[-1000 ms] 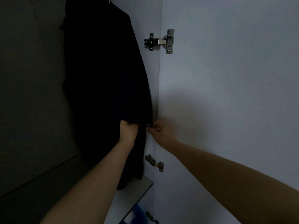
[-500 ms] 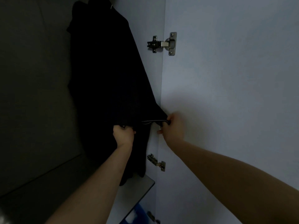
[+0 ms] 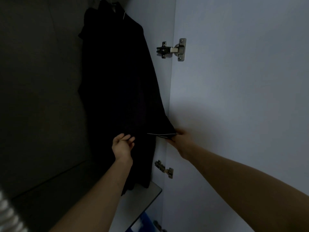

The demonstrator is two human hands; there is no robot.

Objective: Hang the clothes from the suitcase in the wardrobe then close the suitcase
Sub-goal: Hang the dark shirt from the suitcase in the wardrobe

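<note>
A black garment [image 3: 120,84] with thin white piping hangs inside the dark wardrobe, its top at the upper edge of the view. My right hand [image 3: 183,139] pinches the garment's lower hem corner and holds it out toward the open white wardrobe door [image 3: 242,97]. My left hand [image 3: 122,145] is in front of the hem's left part with its fingers loosely spread, holding nothing. The suitcase is out of view.
Two metal hinges [image 3: 172,49] [image 3: 164,169] join the door to the wardrobe's white side panel. A grey shelf [image 3: 142,198] lies below the garment, with something blue [image 3: 142,221] under it. The wardrobe's interior to the left is dark.
My left hand has let go of the hem and opened its fingers. My right hand has pulled the hem corner further right toward the door.
</note>
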